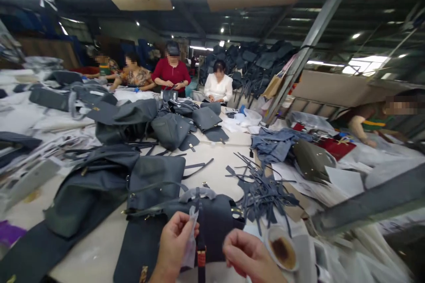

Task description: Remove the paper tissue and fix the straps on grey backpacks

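My left hand is closed in a pinch on a strip of white paper wrap that hangs beside a dark narrow strap with a red band. My right hand is curled closed just right of the strap; what it grips is hidden. Both hands are over a dark grey-blue handbag lying on the white table, its handle wrapped in white paper.
Several more dark handbags lie left and further back. A pile of loose dark straps lies to the right. A small dish with brown residue sits by my right hand. Several people work at the table's far end and right side.
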Tool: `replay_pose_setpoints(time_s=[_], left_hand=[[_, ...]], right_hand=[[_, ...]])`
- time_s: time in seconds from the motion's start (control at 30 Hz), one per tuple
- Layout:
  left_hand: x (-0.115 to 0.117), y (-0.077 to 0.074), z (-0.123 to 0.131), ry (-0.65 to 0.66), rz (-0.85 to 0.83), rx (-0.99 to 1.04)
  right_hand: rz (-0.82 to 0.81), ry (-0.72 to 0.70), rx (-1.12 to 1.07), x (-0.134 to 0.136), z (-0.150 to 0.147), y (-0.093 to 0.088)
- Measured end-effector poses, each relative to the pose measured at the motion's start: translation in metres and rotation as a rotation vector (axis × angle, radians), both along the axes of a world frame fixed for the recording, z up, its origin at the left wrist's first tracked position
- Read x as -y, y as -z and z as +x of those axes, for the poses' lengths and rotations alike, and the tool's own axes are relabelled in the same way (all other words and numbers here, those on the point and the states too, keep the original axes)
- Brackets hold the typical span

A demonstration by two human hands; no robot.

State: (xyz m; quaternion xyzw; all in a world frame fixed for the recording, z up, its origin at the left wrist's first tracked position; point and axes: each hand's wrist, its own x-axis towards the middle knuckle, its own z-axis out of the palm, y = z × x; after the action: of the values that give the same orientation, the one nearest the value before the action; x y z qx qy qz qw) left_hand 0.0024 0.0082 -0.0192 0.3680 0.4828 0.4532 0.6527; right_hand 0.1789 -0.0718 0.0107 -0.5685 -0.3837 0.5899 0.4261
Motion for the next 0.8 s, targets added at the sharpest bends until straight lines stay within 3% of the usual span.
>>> replay_pose_setpoints(time_s=[0.07, 0.13, 0.27, 0.53, 0.63, 0.8], left_hand=[[0.005, 0.000, -0.001, 0.011, 0.088, -0.041], [0.009, -0.002, -0.004, 0.020, 0.171, -0.090], [0.017, -0.003, -0.013, 0.021, 0.291, -0.257], [0.019, -0.007, -0.032, 0.056, 0.438, -0.274], [0.016, -0.009, -0.032, 0.073, 0.329, -0.217], [0.014, -0.013, -0.027, 0.043, -0.017, 0.144]], right_hand=[[0.060, -0.066, 0.045, -0.031, -0.029, -0.025], [0.088, -0.072, 0.176, -0.054, -0.049, -0.033], [0.082, -0.047, 0.342, -0.074, -0.056, -0.020], [0.032, -0.111, 0.223, -0.076, -0.055, -0.014], [-0.002, -0.131, 0.193, -0.075, -0.054, -0.010], [-0.017, -0.148, -0.025, -0.069, -0.052, -0.001]])
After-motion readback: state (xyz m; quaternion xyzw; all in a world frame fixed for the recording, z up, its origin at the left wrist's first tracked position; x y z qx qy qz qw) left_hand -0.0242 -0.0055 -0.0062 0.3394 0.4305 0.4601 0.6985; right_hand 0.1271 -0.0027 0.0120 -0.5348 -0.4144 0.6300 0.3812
